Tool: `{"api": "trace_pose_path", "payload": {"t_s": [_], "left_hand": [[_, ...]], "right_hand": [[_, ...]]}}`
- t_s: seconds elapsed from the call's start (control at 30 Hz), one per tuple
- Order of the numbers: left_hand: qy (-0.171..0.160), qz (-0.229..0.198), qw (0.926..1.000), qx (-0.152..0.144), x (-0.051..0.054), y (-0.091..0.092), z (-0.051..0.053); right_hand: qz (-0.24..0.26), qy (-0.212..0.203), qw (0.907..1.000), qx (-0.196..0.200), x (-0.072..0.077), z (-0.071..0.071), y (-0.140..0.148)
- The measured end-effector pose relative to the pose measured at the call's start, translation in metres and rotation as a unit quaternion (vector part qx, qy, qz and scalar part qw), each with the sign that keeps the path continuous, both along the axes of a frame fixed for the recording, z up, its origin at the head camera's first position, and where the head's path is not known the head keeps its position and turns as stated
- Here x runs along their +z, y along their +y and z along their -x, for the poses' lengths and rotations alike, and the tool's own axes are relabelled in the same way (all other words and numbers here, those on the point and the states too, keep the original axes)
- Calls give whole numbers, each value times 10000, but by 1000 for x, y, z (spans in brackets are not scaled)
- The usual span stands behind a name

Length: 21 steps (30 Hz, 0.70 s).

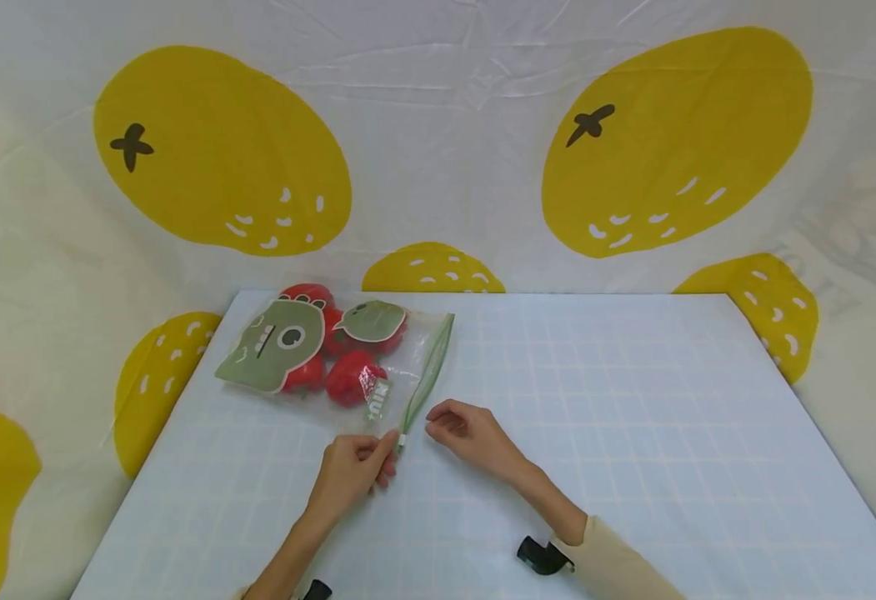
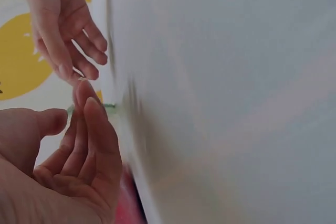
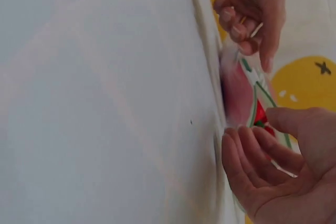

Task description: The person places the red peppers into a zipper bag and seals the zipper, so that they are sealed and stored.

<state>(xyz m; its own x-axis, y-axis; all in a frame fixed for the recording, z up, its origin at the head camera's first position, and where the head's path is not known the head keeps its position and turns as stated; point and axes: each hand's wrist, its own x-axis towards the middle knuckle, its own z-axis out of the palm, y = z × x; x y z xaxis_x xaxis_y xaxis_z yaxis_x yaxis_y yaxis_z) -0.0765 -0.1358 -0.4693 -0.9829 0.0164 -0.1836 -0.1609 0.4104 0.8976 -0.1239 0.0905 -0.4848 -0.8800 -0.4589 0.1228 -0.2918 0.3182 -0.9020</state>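
Observation:
A clear zip bag [image 1: 417,342] with green cartoon monster prints lies on the table, its green zip edge on the right. Several red rounded things [image 1: 352,379], perhaps toy peppers or tomatoes, show through the plastic. My left hand [image 1: 355,467] is at the bag's near corner, its thumb beside the small white slider [image 1: 402,440]. In the left wrist view, a gap shows between the left thumb [image 2: 52,121] and the fingers. My right hand [image 1: 478,437] hovers just right of the zip edge, fingers loosely bent, holding nothing. In the right wrist view, the bag's green zip edge [image 3: 255,95] appears beyond that hand.
A white table [image 1: 633,400] with a faint grid carries the bag at its back left. Behind and around it hangs a pale cloth [image 1: 445,167] printed with large yellow fruit shapes. A black wrist camera [image 1: 543,556] sits by the right sleeve.

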Motion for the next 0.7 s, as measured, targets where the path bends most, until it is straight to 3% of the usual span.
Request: {"api": "trace_pose_path", "payload": {"t_s": [0.17, 0.37, 0.7], "left_hand": [[-436, -249, 9986, -141, -5, 2, -1], [-802, -899, 9917, -452, -10, 3, -3], [-811, -1452, 9852, -414, -16, 1, -3]], "right_hand": [[65, -281, 9994, 182, -3, -4, -7], [350, -560, 9972, 352, -5, -7, -15], [399, -837, 9952, 315, -6, -9, -26]]}}
